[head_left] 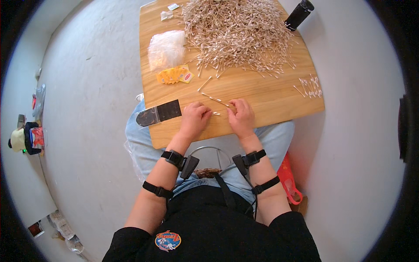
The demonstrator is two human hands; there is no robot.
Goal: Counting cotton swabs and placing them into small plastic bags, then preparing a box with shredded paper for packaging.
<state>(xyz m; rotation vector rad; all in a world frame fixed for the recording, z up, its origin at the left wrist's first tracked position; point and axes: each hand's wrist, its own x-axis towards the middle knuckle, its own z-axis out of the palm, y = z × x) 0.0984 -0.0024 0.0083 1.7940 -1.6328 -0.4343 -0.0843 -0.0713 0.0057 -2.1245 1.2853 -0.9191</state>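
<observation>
My left hand (195, 118) rests near the front edge of the wooden table (262, 102), fingers closed around cotton swabs (216, 113) whose white tips stick out toward the right. Facing it, my right hand (241, 115) has its thumb and fingers pinched at the near end of a line of cotton swab (214, 98) on the tabletop. Another loose swab (204, 84) lies slightly farther off. A big heap of cotton swabs (238, 35) covers the far part of the table. Beside my left hand is a clear bag with a black panel (169, 111).
Clear plastic bags (166, 50) and yellow printed cards (175, 75) lie at the left of the table. A black cylinder (299, 15) stands at the far right corner. Several swabs (310, 87) lie by the right edge. A red bag (288, 179) is below the table.
</observation>
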